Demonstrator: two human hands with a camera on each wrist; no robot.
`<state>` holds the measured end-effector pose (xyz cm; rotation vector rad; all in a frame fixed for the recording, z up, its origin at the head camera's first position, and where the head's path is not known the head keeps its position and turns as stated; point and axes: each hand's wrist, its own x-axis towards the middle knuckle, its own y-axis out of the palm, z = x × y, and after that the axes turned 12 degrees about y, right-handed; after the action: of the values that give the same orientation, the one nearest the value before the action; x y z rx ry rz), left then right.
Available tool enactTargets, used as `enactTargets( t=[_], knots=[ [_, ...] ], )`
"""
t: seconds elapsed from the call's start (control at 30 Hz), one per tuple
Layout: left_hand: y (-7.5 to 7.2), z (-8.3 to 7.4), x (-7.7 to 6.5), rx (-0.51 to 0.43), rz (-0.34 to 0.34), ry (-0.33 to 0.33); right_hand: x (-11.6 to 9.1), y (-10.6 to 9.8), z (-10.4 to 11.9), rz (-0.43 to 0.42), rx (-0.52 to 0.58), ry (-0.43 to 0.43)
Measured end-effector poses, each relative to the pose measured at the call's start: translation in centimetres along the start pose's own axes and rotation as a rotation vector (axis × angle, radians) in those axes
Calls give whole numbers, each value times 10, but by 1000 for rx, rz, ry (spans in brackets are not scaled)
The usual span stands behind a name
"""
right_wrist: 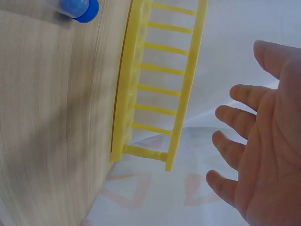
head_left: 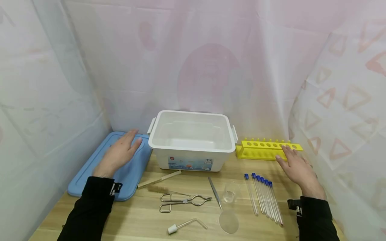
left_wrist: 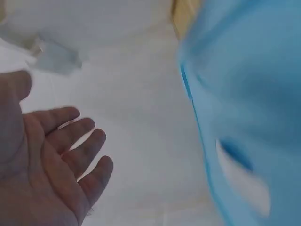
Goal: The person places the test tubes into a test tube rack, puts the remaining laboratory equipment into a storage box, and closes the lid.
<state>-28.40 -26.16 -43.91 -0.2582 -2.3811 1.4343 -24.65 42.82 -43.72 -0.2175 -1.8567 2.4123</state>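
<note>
A pale pink curtain (head_left: 208, 30) hung before you, triangle-patterned white cloth (head_left: 340, 97) at your right, wood-grain tabletop (head_left: 135, 222) stretched below.

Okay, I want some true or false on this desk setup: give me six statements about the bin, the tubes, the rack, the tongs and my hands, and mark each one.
1. The white bin stands between the blue lid and the yellow rack. True.
2. The right hand grips the yellow rack. False: it holds nothing; the right wrist view shows a gap between them.
3. The test tubes have blue caps. True.
4. The test tubes stand in the yellow rack. False: they lie on the table.
5. The left hand is over the blue lid. True.
6. The metal tongs lie inside the white bin. False: they lie on the table.
</note>
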Motion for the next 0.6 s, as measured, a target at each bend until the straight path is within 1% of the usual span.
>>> enactTargets(
  t=[0.1,0.17,0.23,0.33,0.4,0.5,0.6],
  knots=[
    [8,-11,5,-254,-20,-37,-1,-2,1,5,5,-3],
    [16,-18,9,-464,-18,-41,-3,-3,1,13,9,-5],
    [25,-24,12,-649,-3,-66,-4,-3,1,22,15,-8],
    [38,-30,16,-864,12,-89,-6,-4,2,31,20,-23],
    [45,-32,17,-937,8,-104,-6,-4,4,33,26,-36],
    [53,-32,18,-1020,-10,-96,-5,-7,8,39,30,-51],
    [58,-34,21,-1041,-25,-78,-5,-12,10,43,35,-65]
  ],
)
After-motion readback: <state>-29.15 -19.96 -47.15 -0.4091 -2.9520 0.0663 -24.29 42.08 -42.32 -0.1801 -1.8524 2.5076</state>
